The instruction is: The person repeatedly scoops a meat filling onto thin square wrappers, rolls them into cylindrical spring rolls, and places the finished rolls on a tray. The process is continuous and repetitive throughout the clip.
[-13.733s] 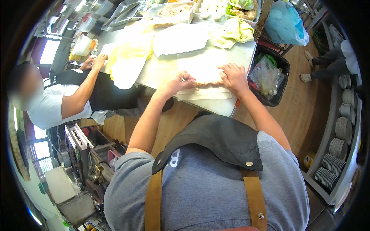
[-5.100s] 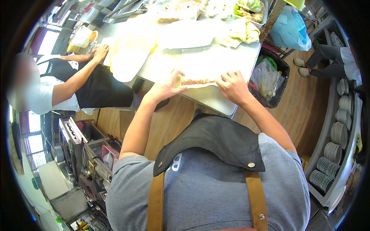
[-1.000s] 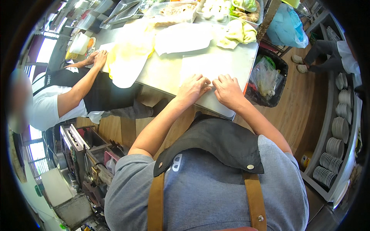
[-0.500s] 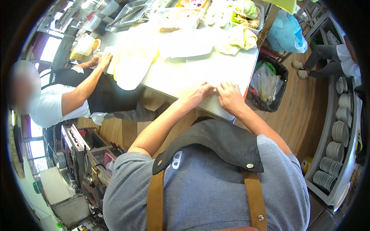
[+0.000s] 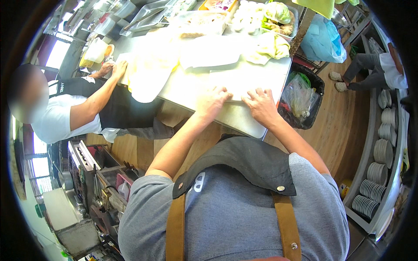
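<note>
A thin white sheet (image 5: pixel 244 78) lies flat on the pale table in front of me, so washed out by glare that its kind cannot be told. My left hand (image 5: pixel 212 103) is at the left of its near edge, with curled fingers closed on it. Opposite, my right hand (image 5: pixel 261 107) has its thumb and bent fingers at the right part of the same edge. A short stretch of that edge shows between the two hands. Beyond it lie a larger white sheet (image 5: pixel 211 51) and loose pale-green cabbage leaves (image 5: pixel 272 48).
A co-worker (image 5: pixel 87 106) stands at the left, both hands at the table's far-left edge. Food containers (image 5: pixel 202 24) line the back, with a cabbage (image 5: pixel 277 13) at the right. A black bin (image 5: pixel 302 98) stands right of the table (image 5: pixel 244 122). Plate stacks (image 5: pixel 383 152) fill a rack.
My hands were close together near the table's front edge; they have moved apart, the left one leftward. The white sheet's near edge now shows between them.
</note>
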### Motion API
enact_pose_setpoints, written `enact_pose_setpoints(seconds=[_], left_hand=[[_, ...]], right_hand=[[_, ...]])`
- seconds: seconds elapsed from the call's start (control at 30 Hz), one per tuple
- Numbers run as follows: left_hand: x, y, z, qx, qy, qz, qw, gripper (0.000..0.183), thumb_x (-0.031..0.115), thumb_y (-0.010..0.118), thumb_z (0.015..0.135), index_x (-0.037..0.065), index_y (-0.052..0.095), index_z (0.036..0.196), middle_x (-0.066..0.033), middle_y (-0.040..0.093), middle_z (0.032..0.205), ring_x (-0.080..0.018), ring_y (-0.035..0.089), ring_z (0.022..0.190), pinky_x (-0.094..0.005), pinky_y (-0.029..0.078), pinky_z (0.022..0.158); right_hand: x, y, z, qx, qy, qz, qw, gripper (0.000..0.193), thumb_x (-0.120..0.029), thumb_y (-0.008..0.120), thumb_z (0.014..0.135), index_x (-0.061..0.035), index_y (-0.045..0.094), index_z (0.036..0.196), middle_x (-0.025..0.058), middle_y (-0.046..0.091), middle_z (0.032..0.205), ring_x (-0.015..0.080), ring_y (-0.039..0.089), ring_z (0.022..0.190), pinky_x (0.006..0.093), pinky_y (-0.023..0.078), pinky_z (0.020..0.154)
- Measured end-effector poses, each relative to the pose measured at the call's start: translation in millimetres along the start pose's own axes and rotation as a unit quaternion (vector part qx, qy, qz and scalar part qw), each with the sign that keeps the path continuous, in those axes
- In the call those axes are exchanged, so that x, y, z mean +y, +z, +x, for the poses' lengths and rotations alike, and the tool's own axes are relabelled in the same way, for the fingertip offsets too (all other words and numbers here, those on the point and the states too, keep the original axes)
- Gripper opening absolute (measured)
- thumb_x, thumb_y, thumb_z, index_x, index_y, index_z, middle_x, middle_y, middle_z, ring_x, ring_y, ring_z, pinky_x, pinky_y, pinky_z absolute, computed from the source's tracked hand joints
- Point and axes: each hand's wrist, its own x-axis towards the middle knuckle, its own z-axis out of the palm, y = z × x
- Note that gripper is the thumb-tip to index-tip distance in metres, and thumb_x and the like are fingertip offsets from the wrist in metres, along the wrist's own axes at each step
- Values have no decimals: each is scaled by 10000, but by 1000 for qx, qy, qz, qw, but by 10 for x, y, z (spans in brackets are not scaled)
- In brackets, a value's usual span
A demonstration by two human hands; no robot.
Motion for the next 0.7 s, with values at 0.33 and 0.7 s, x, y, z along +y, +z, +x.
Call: enact_pose_setpoints(seconds=[0.33, 0.7], left_hand=[[-19, -64, -184, 71, 33, 56, 995, 236, 219, 708, 927, 110, 720, 1136, -25, 725, 1071, -200, 706, 951, -330, 575, 808], [-110, -385, -167, 67, 41, 74, 994, 283, 216, 744, 879, 117, 696, 1139, -31, 686, 1120, -220, 652, 1048, -384, 522, 910]], right_hand=[[228, 2, -91, -18, -47, -28, 998, 386, -184, 559, 909, -122, 660, 1276, 3, 656, 1126, 195, 582, 1090, 480, 362, 993], [123, -257, -54, 10, 25, 35, 999, 382, -226, 643, 892, -101, 649, 1253, 55, 626, 1087, 235, 576, 1060, 442, 423, 906]])
